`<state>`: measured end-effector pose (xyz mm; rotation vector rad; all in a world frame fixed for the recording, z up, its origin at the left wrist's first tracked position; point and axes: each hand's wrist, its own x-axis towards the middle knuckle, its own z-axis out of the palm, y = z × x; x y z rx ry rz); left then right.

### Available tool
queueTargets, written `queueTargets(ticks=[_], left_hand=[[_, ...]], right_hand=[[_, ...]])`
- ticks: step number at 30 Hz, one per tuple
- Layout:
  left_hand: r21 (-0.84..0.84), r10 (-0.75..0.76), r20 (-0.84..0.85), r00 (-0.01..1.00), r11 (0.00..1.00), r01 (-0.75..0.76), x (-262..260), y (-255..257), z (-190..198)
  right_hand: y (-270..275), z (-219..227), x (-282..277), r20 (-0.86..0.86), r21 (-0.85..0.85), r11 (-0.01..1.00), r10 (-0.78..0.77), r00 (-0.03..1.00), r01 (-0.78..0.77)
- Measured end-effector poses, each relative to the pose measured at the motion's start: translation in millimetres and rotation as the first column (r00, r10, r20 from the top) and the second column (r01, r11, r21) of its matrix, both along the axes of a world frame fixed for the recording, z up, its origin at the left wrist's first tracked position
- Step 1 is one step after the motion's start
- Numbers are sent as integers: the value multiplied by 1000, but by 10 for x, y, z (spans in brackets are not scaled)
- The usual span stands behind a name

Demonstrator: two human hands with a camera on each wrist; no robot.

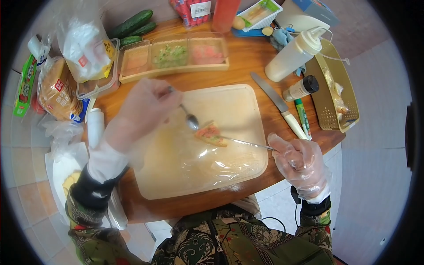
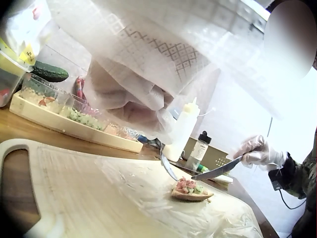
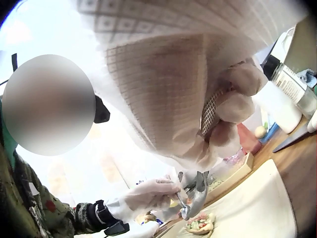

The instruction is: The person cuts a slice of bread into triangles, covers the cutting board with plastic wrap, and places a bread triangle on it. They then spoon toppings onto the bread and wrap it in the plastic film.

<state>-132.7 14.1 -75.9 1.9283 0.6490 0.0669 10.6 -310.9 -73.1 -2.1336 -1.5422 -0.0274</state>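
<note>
Pink-and-green topping (image 2: 186, 186), cream board (image 1: 229, 101), brown tabletop (image 1: 242, 57), green patterned sleeve (image 1: 90, 236)

In the head view, cucumbers (image 1: 132, 24) lie at eleven o'clock. A red packet (image 1: 183, 12) with a white sticker sits at twelve. At two are a black-capped jar (image 1: 298, 89) and a yellow basket (image 1: 346, 88).

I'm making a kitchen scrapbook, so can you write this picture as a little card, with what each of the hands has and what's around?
Left hand: gloved, holding a spoon
Right hand: gloved, holding a long metal tool
Food: small piece with pink and green topping
Under it: cutting board
Behind board: wooden tray with three clear boxes
Right of board: white-handled knife, squeeze bottle
Back left: cucumbers
</note>
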Motion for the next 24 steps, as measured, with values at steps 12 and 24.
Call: queueTargets(ticks=[12,24], left_hand=[[119,32,33,999,992,-36,245,51,285],[129,134,227,965,978,-166,1147,466,261]], right_hand=[[66,50,156,27,102,995,-8,1000,6],[268,15,413,93,130,991,-43,995,30]])
